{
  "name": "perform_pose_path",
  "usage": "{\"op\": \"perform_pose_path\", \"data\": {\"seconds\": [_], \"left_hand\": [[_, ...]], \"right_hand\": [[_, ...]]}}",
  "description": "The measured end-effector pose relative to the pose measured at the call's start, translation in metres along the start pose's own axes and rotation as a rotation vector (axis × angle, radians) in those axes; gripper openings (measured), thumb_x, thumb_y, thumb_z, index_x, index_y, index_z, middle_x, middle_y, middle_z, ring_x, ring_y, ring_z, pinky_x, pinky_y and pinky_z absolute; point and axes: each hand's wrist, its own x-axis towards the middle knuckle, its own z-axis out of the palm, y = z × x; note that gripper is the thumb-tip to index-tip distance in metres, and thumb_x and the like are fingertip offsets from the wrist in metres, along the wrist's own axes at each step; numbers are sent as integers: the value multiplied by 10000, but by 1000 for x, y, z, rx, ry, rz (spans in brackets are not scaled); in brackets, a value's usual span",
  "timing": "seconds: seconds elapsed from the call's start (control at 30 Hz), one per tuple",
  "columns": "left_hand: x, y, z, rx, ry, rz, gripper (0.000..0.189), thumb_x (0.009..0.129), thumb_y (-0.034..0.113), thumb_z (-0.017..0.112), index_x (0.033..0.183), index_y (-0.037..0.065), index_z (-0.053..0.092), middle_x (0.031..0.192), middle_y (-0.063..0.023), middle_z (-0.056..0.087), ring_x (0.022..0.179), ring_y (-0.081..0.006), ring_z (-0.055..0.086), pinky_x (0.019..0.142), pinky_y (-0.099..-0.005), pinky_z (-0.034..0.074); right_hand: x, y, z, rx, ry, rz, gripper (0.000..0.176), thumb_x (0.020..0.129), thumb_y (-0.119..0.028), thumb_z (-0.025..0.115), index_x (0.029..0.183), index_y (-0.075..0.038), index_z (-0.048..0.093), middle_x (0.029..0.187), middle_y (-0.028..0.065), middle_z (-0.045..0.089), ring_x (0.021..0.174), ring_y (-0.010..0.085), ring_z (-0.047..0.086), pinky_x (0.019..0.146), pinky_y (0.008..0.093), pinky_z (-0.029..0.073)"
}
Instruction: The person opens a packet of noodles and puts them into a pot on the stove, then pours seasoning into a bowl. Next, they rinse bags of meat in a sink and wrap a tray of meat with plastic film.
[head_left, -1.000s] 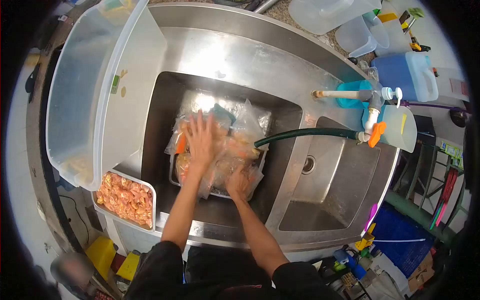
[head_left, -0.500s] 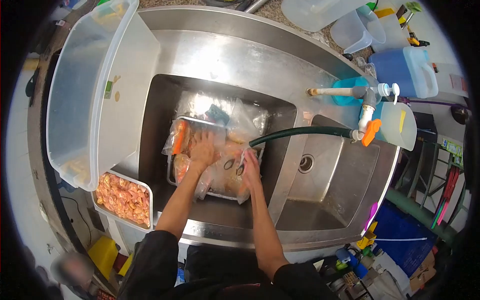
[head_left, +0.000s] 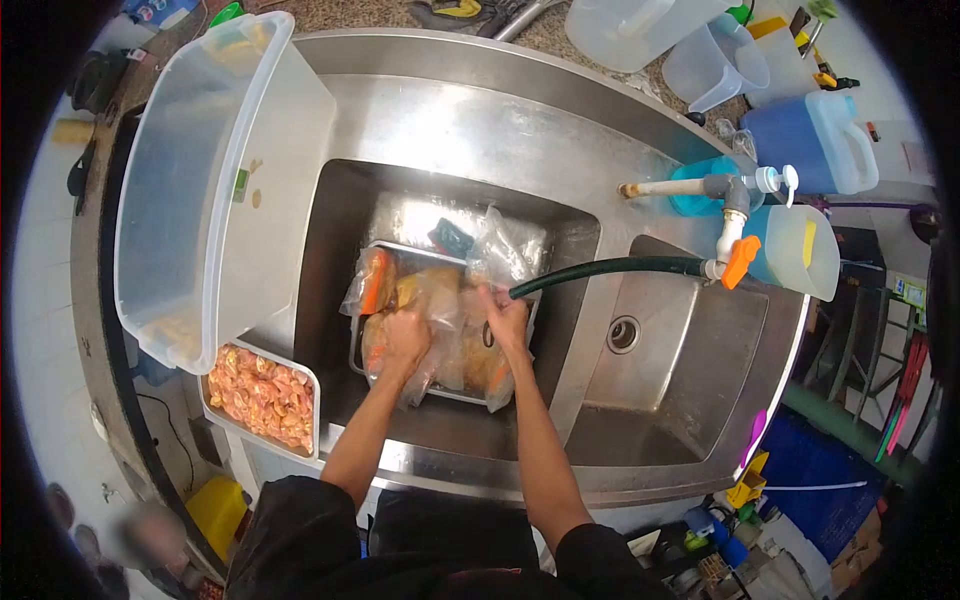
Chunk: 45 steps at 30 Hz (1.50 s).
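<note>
My left hand (head_left: 407, 338) is closed on the crumpled top of a clear plastic bag (head_left: 447, 312) over a metal tray (head_left: 358, 345) in the large sink basin. My right hand (head_left: 507, 318) pinches the bag's plastic on the other side, beside the green hose end. A dark loop of the scissors' handle (head_left: 488, 336) shows against its palm; the blades are hidden. Under and around my hands lie several clear bags with pale and orange contents. One bag at the tray's left holds a bright orange piece (head_left: 375, 281). A teal sponge-like piece (head_left: 452, 237) lies behind the tray.
A dark green hose (head_left: 610, 265) runs from the tap (head_left: 735, 215) into the large basin. A smaller basin (head_left: 650, 370) is at right. At left stand a big clear plastic tub (head_left: 270, 190) and a tray of cut raw meat (head_left: 262, 398). Jugs and a blue canister (head_left: 800, 140) line the back right.
My left hand was spread flat over the bags and is now closed on plastic. My right hand has tipped inward, its fingers on the bag, and the scissors are more hidden. The view has shifted slightly.
</note>
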Motion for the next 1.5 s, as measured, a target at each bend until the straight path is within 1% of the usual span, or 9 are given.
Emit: {"op": "perform_pose_path", "data": {"seconds": [0.23, 0.33, 0.43, 0.47, 0.57, 0.77, 0.97, 1.17, 1.5], "left_hand": [[11, 16, -7, -366, 252, -156, 629, 701, 122, 754, 1308, 99, 592, 1178, -269, 635, 1007, -422, 639, 879, -471, 521], [7, 44, 9, 147, -19, 3, 703, 710, 265, 819, 1342, 107, 555, 1364, -258, 510, 1217, -425, 519, 1014, -484, 453], [3, 54, -4, 15, -218, 90, 820, 670, 407, 863, 1362, 110, 538, 1343, -234, 494, 1263, -445, 454, 1017, -508, 441], [4, 48, -2, -25, -217, 113, 894, 641, 466, 877, 1376, 105, 519, 1279, -214, 504, 1265, -430, 441, 995, -502, 443], [14, 38, -4, -135, -279, -35, 837, 629, 458, 879, 1315, 104, 554, 1289, -214, 493, 1260, -418, 438, 1014, -509, 410], [-35, 36, 42, 103, -54, 125, 519, 744, 275, 787, 1195, 117, 583, 1328, -213, 495, 1279, -422, 428, 1077, -560, 319], [-62, 25, 52, 25, -57, 123, 496, 800, 155, 687, 1281, 126, 570, 1397, -236, 456, 1328, -458, 387, 1100, -582, 301], [-66, 16, 70, 111, -62, 129, 513, 892, 232, 571, 1357, 20, 532, 1416, -207, 485, 1313, -433, 409, 1094, -569, 311], [-65, 18, 61, -65, -85, 112, 566, 809, 147, 655, 1348, 23, 539, 1381, -251, 473, 1302, -477, 392, 1093, -592, 309]], "right_hand": [[-13, -37, -18, -298, -22, -368, 386, 888, -344, 747, 1075, -9, 705, 781, 111, 711, 694, 180, 682, 641, 320, 513], [4, -21, 2, -252, 60, -256, 441, 887, -369, 737, 1146, -14, 700, 935, 151, 744, 826, 240, 724, 755, 345, 545], [18, -44, -14, -282, -151, -27, 471, 887, -359, 740, 1154, 25, 684, 1000, 166, 737, 892, 260, 718, 808, 346, 543], [25, 0, 0, -254, 14, -155, 444, 858, -457, 731, 1093, -81, 731, 959, 212, 717, 918, 349, 705, 797, 419, 545], [18, -2, -10, -219, -75, -146, 390, 907, -413, 669, 1093, -75, 723, 991, 236, 706, 940, 372, 695, 794, 458, 543], [-25, -80, -15, -654, -190, -299, 299, 945, -281, 560, 980, -17, 695, 768, 231, 683, 742, 433, 669, 695, 487, 544], [-13, -101, 28, -1104, -352, -300, 192, 855, -177, 616, 812, -49, 753, 761, 184, 714, 701, 338, 721, 643, 444, 572], [-14, -137, 47, -1171, -487, -374, 160, 817, -144, 627, 788, -77, 769, 783, 161, 730, 729, 309, 738, 638, 409, 588], [-17, -104, 67, -1232, -513, -424, 215, 892, -202, 583, 834, -84, 753, 806, 148, 733, 733, 311, 734, 634, 412, 583]]}}
